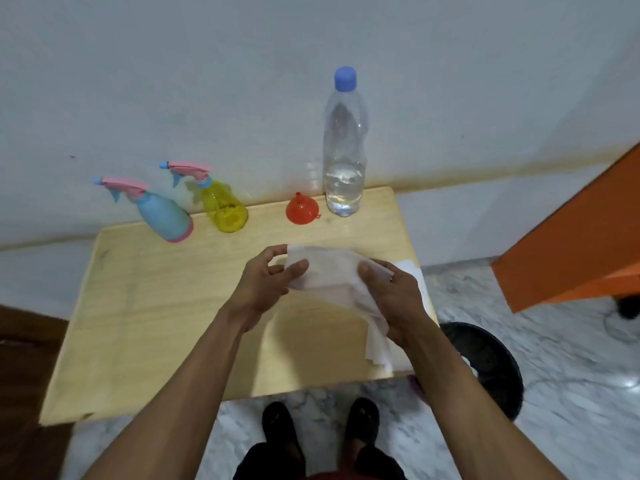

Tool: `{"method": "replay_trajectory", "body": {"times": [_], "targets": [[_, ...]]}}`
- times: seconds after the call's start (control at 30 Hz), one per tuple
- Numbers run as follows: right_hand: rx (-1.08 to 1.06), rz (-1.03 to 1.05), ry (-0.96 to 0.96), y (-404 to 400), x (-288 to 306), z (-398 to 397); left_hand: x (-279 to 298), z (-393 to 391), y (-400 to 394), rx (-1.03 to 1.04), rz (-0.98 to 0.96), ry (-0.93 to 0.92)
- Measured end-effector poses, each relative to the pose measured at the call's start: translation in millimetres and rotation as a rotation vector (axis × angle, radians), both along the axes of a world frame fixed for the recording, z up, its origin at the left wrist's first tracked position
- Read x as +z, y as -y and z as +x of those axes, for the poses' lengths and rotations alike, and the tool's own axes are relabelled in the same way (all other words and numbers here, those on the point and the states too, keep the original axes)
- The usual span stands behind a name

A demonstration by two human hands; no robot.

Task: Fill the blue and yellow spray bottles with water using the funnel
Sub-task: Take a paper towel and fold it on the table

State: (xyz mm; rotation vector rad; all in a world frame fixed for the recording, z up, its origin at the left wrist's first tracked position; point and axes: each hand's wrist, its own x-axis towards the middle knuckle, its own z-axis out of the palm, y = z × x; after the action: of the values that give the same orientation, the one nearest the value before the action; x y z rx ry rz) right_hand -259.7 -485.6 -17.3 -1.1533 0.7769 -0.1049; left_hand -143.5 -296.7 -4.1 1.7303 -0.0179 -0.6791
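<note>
Both hands, left hand (266, 282) and right hand (394, 292), pinch a thin white tissue (332, 271).

Person seen from above. Both forearms are bare, with no sleeves visible up to the lower frame edge. The left hand (265, 285) wears nothing that can be seen. The right hand (398, 299) carries a thin ring (391, 279) on one finger, at about 11 o'clock from the hand's middle. At 6 o'clock in the frame: dark trousers (263, 462), black open sandals (278, 427), and a strip of red garment (325, 477) at the edge.
</note>
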Motion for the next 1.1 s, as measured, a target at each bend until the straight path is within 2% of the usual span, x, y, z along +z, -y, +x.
{"method": "replay_trajectory", "body": {"times": [0.17,0.33,0.43,0.53,0.63,0.7,0.8,0.87,0.97,1.1], "targets": [[0.081,0.067,-0.123,-23,9,37,-3,15,-48,0.186,-0.072,-0.046],[0.277,0.234,-0.013,-51,14,56,-2,46,-84,0.388,0.029,-0.010],[0.422,0.163,0.084,-71,15,66,-2,63,-106,0.435,0.046,-0.041],[0.511,-0.075,0.085,-96,11,79,-3,77,-126,0.472,0.041,-0.104],[0.499,-0.351,0.055,-118,0,90,4,84,-142,0.426,-0.004,-0.201],[0.472,-0.441,0.068,-129,-6,97,8,86,-155,0.291,0.008,-0.202],[0.393,-0.402,0.059,-138,-12,103,11,87,-175,0.029,0.062,-0.185],[0.354,-0.311,0.024,-146,-14,108,7,90,-185,-0.064,0.117,-0.143],[0.286,-0.204,-0.021,-152,-18,112,-2,95,-191,-0.085,0.222,-0.021],[0.330,-0.054,-0.002,-158,-12,114,-15,103,-198,-0.038,0.244,0.052]]}}
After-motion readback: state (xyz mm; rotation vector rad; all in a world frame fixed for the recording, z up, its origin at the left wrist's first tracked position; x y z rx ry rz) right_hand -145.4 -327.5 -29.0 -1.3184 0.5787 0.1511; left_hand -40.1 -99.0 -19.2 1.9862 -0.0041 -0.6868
